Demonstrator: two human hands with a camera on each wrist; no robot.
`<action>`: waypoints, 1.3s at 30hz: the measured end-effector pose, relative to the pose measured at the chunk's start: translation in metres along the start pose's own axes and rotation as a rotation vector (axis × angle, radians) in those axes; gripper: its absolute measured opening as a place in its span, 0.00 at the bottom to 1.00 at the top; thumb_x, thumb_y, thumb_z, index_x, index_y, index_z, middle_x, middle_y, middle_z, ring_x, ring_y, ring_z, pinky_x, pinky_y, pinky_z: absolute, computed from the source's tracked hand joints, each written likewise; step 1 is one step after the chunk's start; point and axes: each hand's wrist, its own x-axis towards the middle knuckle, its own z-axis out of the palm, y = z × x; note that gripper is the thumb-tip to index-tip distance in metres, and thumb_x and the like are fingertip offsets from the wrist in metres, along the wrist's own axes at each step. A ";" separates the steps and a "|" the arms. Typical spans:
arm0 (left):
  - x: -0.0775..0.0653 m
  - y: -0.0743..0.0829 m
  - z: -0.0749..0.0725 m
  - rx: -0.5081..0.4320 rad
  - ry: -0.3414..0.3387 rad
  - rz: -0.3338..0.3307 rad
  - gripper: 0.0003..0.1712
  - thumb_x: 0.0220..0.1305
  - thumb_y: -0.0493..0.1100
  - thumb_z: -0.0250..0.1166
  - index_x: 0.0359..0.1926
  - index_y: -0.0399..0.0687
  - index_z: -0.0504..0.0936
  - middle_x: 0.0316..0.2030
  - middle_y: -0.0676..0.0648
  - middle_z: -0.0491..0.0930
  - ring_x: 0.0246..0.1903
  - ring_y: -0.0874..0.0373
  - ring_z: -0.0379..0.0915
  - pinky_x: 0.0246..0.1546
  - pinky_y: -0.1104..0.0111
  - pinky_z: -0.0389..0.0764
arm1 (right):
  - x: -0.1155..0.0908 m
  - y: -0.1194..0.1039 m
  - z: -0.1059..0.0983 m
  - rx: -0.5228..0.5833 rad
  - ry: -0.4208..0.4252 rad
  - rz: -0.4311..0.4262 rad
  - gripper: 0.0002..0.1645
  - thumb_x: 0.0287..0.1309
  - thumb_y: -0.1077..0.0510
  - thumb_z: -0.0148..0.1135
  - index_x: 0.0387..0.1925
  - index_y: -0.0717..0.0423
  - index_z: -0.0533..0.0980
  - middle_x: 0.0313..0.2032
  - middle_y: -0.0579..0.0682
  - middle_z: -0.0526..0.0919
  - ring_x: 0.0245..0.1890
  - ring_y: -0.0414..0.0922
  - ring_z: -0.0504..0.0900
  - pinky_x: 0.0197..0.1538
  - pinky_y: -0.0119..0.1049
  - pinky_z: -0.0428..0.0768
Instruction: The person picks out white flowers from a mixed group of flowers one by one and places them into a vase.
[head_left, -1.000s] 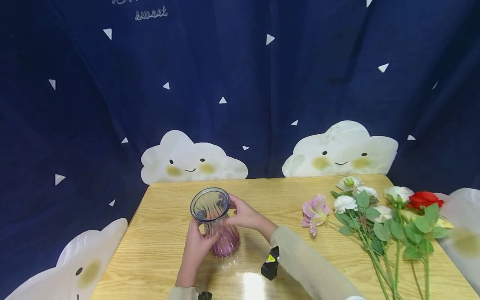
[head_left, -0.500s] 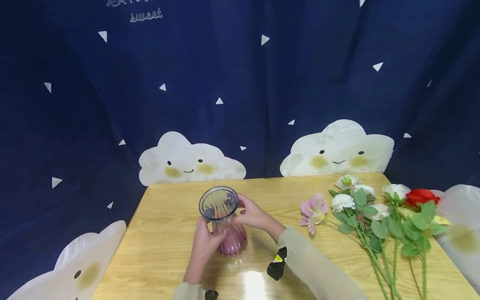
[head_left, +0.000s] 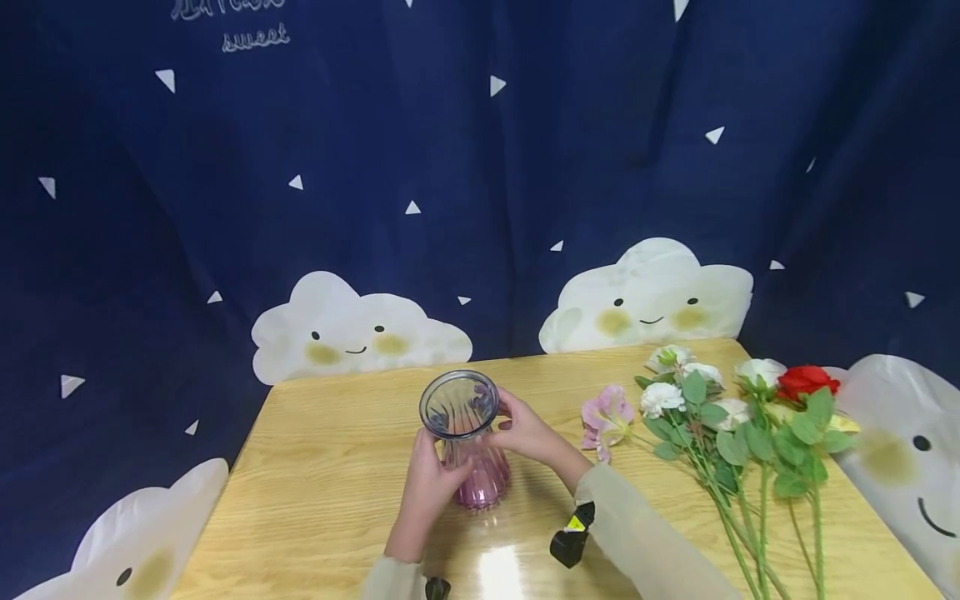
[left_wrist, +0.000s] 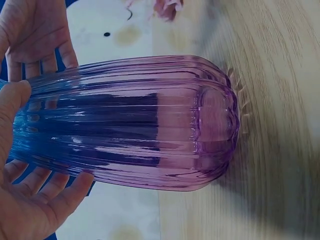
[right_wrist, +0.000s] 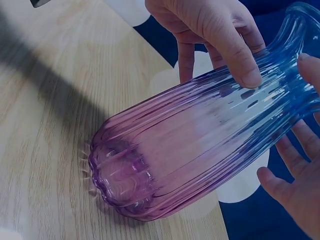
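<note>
A ribbed glass vase point(head_left: 480, 479) stands near the middle of the wooden table, blue toward its flared rim and purple at its base. My left hand point(head_left: 433, 477) holds the upper part from the left, its thumb across the near side. From the right, my right hand point(head_left: 525, 429) grips the neck below the rim. The left wrist view shows the vase point(left_wrist: 165, 122) with its base at or very near the tabletop. In the right wrist view my right hand point(right_wrist: 215, 35) has its thumb laid along the glass of the vase point(right_wrist: 185, 145).
On the table point(head_left: 322, 483), a pink flower point(head_left: 607, 417) lies to the right of the vase. Farther right are several white flowers point(head_left: 663, 400) and a red rose point(head_left: 806, 382) on long green stems. A dark blue curtain point(head_left: 375, 142) hangs behind.
Both hands and the vase have shifted to the right over the table, with the hold unchanged. The head view has turned slightly right, and the flowers have stayed in place.
</note>
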 end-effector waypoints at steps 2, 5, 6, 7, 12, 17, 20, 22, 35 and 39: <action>0.000 0.001 0.001 -0.001 -0.006 -0.003 0.44 0.38 0.42 0.69 0.59 0.42 0.60 0.54 0.38 0.68 0.56 0.44 0.65 0.61 0.47 0.67 | -0.001 0.001 -0.001 0.002 0.007 0.005 0.42 0.41 0.61 0.62 0.61 0.56 0.59 0.55 0.61 0.72 0.54 0.55 0.70 0.57 0.57 0.72; 0.000 0.003 0.003 0.002 -0.014 -0.004 0.44 0.39 0.43 0.69 0.59 0.43 0.60 0.54 0.39 0.68 0.56 0.45 0.65 0.61 0.48 0.67 | -0.002 0.003 -0.004 -0.012 0.020 0.007 0.41 0.41 0.60 0.63 0.61 0.57 0.59 0.55 0.62 0.72 0.55 0.56 0.70 0.58 0.59 0.71; 0.000 0.003 0.003 0.005 -0.016 -0.005 0.44 0.39 0.43 0.69 0.59 0.43 0.60 0.54 0.39 0.68 0.56 0.45 0.65 0.61 0.48 0.67 | -0.003 0.004 -0.005 -0.015 0.025 0.010 0.41 0.41 0.60 0.63 0.61 0.57 0.59 0.55 0.62 0.71 0.55 0.56 0.70 0.58 0.60 0.70; 0.000 0.003 0.003 0.002 -0.018 -0.006 0.44 0.39 0.44 0.69 0.59 0.43 0.60 0.54 0.39 0.68 0.56 0.46 0.65 0.61 0.48 0.67 | -0.004 0.005 -0.006 -0.019 0.028 0.011 0.41 0.41 0.59 0.63 0.60 0.57 0.59 0.55 0.63 0.71 0.56 0.57 0.69 0.58 0.61 0.69; 0.001 0.001 0.003 -0.015 -0.014 -0.008 0.43 0.39 0.45 0.69 0.58 0.44 0.61 0.54 0.40 0.68 0.56 0.46 0.65 0.61 0.48 0.67 | -0.011 0.014 -0.016 -0.032 0.057 0.036 0.38 0.43 0.58 0.63 0.59 0.57 0.62 0.55 0.62 0.71 0.56 0.57 0.69 0.55 0.57 0.71; 0.002 0.002 0.000 0.010 -0.035 -0.026 0.44 0.39 0.47 0.70 0.59 0.46 0.60 0.55 0.40 0.68 0.57 0.45 0.65 0.61 0.48 0.68 | -0.023 0.032 -0.036 -0.041 0.161 0.070 0.32 0.45 0.59 0.62 0.54 0.61 0.66 0.52 0.64 0.73 0.49 0.54 0.75 0.50 0.42 0.78; 0.002 0.003 -0.002 0.025 -0.047 -0.028 0.45 0.39 0.47 0.70 0.60 0.46 0.59 0.55 0.40 0.68 0.57 0.45 0.65 0.60 0.48 0.68 | -0.031 0.043 -0.051 -0.048 0.274 0.128 0.27 0.45 0.60 0.62 0.51 0.62 0.69 0.49 0.64 0.75 0.41 0.46 0.77 0.42 0.29 0.80; 0.002 0.003 -0.002 0.025 -0.048 -0.025 0.45 0.39 0.47 0.70 0.60 0.46 0.60 0.54 0.40 0.68 0.56 0.45 0.65 0.59 0.48 0.69 | -0.038 0.051 -0.062 -0.065 0.335 0.172 0.26 0.46 0.61 0.61 0.50 0.63 0.70 0.48 0.64 0.75 0.37 0.40 0.76 0.36 0.24 0.78; 0.001 0.004 0.000 0.016 -0.059 -0.027 0.45 0.38 0.47 0.70 0.60 0.47 0.60 0.55 0.40 0.68 0.56 0.45 0.65 0.60 0.48 0.69 | -0.112 0.099 -0.140 -0.309 0.433 0.350 0.26 0.52 0.58 0.57 0.52 0.66 0.67 0.45 0.64 0.76 0.39 0.43 0.77 0.40 0.31 0.80; 0.001 0.003 -0.001 0.018 -0.056 -0.016 0.45 0.39 0.49 0.70 0.60 0.47 0.60 0.54 0.39 0.68 0.56 0.45 0.65 0.60 0.48 0.69 | -0.138 0.103 -0.158 -0.465 0.415 0.438 0.26 0.53 0.54 0.56 0.51 0.65 0.67 0.42 0.60 0.76 0.39 0.47 0.76 0.38 0.40 0.79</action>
